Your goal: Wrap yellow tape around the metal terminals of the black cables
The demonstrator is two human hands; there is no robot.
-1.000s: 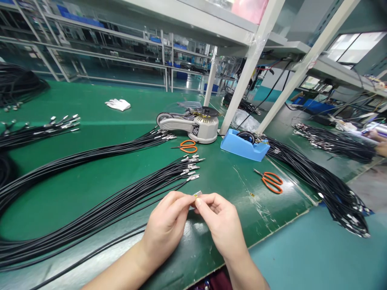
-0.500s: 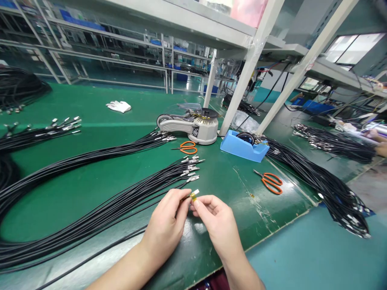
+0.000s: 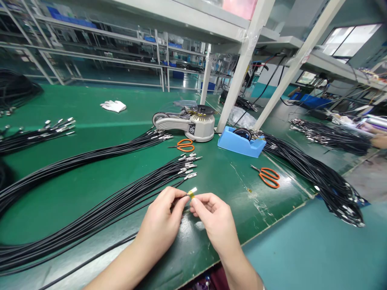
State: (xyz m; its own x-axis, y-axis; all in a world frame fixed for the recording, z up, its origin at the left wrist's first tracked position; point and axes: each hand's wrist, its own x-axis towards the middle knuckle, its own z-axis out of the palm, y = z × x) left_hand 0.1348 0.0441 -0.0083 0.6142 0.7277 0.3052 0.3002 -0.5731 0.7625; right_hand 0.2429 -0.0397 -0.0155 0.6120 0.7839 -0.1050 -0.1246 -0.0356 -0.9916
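My left hand [image 3: 165, 217] pinches a black cable [image 3: 99, 254] just behind its end, where a silver connector [image 3: 194, 189] points up to the right. A piece of yellow tape [image 3: 191, 195] lies at the base of this connector. Thumb and forefinger of my right hand [image 3: 213, 219] are closed on the tape's lower end. Left of my hands, a bundle of black cables [image 3: 121, 205] lies on the green table, its metal ends close beyond my fingers.
A round tape dispenser [image 3: 201, 128] stands behind, with orange-handled scissors [image 3: 185, 145] before it. To the right are a blue tape holder [image 3: 240, 144], a second pair of scissors [image 3: 268, 177] and more cables [image 3: 311, 177]. A white glove [image 3: 113, 106] lies at the back. Another person's hand [image 3: 379, 141] shows far right.
The left fingers have drawn slightly back left along the cable, so more of the connector and yellow tape shows. The whole view has shifted a little.
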